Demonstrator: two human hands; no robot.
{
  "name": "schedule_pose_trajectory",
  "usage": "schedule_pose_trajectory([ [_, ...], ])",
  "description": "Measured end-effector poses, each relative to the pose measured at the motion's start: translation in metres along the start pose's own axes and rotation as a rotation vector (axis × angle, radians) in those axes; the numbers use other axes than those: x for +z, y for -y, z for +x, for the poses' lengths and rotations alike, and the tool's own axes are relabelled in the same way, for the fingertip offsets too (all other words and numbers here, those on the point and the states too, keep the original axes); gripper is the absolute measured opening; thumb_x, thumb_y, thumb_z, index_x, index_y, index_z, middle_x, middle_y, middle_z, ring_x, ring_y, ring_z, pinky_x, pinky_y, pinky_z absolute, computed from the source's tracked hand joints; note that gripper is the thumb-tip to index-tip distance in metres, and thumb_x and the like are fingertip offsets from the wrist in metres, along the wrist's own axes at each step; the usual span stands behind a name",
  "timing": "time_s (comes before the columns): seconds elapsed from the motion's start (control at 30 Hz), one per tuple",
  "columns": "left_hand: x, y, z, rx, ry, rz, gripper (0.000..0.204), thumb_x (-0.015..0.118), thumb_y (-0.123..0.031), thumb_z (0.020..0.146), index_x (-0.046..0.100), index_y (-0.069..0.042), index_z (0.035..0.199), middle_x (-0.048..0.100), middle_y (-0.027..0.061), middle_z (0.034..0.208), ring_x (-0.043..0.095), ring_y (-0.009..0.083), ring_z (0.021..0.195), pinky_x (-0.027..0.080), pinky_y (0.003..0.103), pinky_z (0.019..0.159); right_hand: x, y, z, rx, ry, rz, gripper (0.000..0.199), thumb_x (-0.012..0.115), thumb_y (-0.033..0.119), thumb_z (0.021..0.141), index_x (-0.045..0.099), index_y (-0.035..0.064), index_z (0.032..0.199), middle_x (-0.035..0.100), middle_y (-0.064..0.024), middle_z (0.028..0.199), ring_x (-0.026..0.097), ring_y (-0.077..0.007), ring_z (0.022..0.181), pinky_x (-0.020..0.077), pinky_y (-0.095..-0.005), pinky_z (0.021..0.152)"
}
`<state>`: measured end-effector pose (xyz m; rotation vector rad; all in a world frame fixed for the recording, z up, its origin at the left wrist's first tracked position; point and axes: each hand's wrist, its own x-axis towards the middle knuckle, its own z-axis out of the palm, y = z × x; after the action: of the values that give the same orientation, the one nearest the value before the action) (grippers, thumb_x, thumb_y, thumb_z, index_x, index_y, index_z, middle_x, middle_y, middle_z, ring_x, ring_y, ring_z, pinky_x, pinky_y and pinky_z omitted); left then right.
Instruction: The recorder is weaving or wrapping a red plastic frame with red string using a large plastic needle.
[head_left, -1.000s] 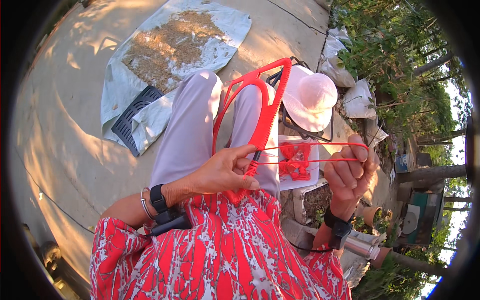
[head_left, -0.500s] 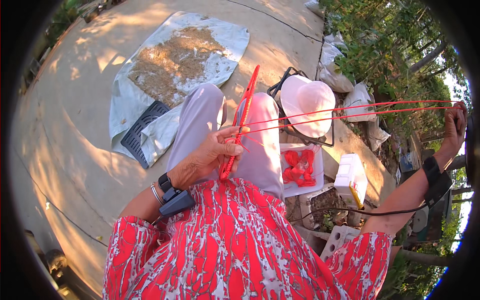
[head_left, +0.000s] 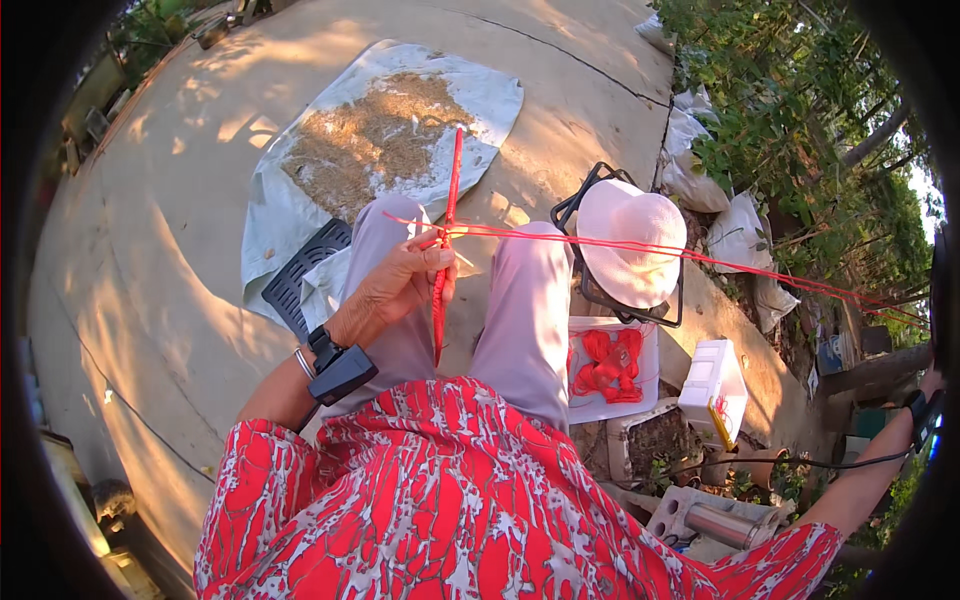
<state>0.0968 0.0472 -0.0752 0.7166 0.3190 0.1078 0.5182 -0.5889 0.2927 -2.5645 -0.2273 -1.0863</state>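
Observation:
My left hand (head_left: 400, 285) grips a red plastic frame (head_left: 447, 240), seen edge-on and held upright over my lap. Red cords (head_left: 660, 250) run taut from the frame to the far right. My right arm is stretched out to the right, and my right hand (head_left: 932, 380) sits at the picture's rim, mostly hidden; the cords lead toward it. I sit with pale trousers and a red patterned top.
A white tray with a heap of red cord (head_left: 610, 362) lies by my right leg. A white hat (head_left: 632, 240) rests on a black wire stand. Behind are a tarp with dry grain (head_left: 380, 140), a black crate (head_left: 305, 275), a white box (head_left: 712, 385), sacks and bushes.
The frame has turned edge-on and upright. My right hand has pulled the cords far out to the right, from near the frame to the picture's edge.

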Motion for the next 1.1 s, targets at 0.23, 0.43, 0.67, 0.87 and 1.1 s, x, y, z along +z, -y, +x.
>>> schedule_pose_trajectory([
  [0.23,0.028,-0.031,-0.021,0.16,0.085,0.171,0.066,0.071,-0.01,0.078,0.039,-0.003,0.136,0.062,0.007,0.075,0.061,0.0193,0.053,0.05,0.029,0.05,0.109,-0.058,-0.141,0.235,0.505,-0.113,0.016,0.053,0.012,0.089,0.057,-0.0019,0.095,0.036,0.0038,0.058,0.031,-0.0047,0.051,0.0259,-0.0215,0.051],
  [0.43,0.061,-0.051,-0.044,0.286,0.062,0.332,0.075,0.074,-0.013,0.073,0.036,-0.002,0.137,0.058,0.0049,0.07,0.059,0.0157,0.052,0.048,0.027,0.05,0.173,0.087,-0.247,0.395,0.687,0.64,0.027,0.061,0.024,0.086,0.063,0.001,0.101,0.037,0.0083,0.051,0.029,-0.0006,0.04,0.022,-0.021,0.036],
  [0.67,0.09,-0.057,-0.042,0.317,0.133,0.397,0.073,0.072,-0.012,0.074,0.037,-0.003,0.137,0.057,0.0037,0.07,0.06,0.0162,0.051,0.047,0.028,0.047,0.158,0.319,-0.341,0.223,1.1,1.496,0.028,0.059,0.021,0.091,0.061,-0.0033,0.105,0.039,0.0078,0.055,0.029,-0.0005,0.044,0.0213,-0.0182,0.04],
  [0.87,0.098,-0.042,-0.038,0.237,0.144,0.342,0.071,0.071,-0.01,0.075,0.037,-0.004,0.137,0.059,0.0044,0.076,0.06,0.0174,0.053,0.049,0.028,0.048,0.141,0.427,-0.381,0.088,1.236,1.587,0.03,0.066,0.021,0.087,0.062,-0.0023,0.106,0.053,0.0058,0.065,0.04,0.0007,0.056,0.029,-0.0176,0.049],
  [1.1,0.095,-0.018,-0.027,0.135,0.23,0.211,0.074,0.073,-0.011,0.075,0.035,-0.003,0.138,0.061,0.0059,0.089,0.062,0.0171,0.059,0.051,0.027,0.049,0.142,0.429,-0.392,0.067,1.368,1.506,0.021,0.066,0.018,0.087,0.061,-0.0017,0.093,0.064,-0.0008,0.076,0.053,-0.0025,0.069,0.0415,-0.0187,0.06],
])
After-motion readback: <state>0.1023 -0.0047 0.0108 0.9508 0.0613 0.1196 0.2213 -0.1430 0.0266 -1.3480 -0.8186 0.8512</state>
